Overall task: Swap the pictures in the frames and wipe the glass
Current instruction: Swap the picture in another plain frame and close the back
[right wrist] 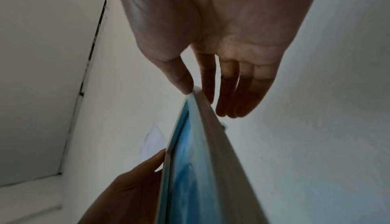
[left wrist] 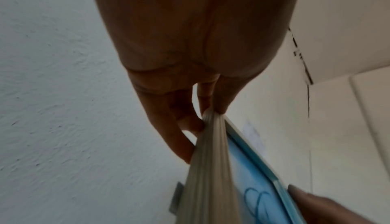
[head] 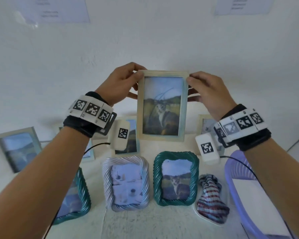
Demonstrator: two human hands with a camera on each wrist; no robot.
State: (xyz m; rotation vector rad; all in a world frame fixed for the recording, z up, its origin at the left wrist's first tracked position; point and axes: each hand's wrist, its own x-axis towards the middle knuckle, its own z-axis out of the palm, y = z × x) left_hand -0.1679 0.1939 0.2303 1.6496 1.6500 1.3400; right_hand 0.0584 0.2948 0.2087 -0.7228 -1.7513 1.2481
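Against the wall, left hand [head: 121, 81] and right hand [head: 207, 94] pinch the pale frame [head: 162, 104]; posted sheets' writing unreadable.

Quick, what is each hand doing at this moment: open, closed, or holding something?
Left hand: pinches the upper left edge of the pale wooden frame.
Right hand: pinches the same frame's upper right edge, thumb in front and fingers behind.

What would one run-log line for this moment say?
left hand: grips frame | right hand: grips frame | frame: lifted, upright | cloth: untouched
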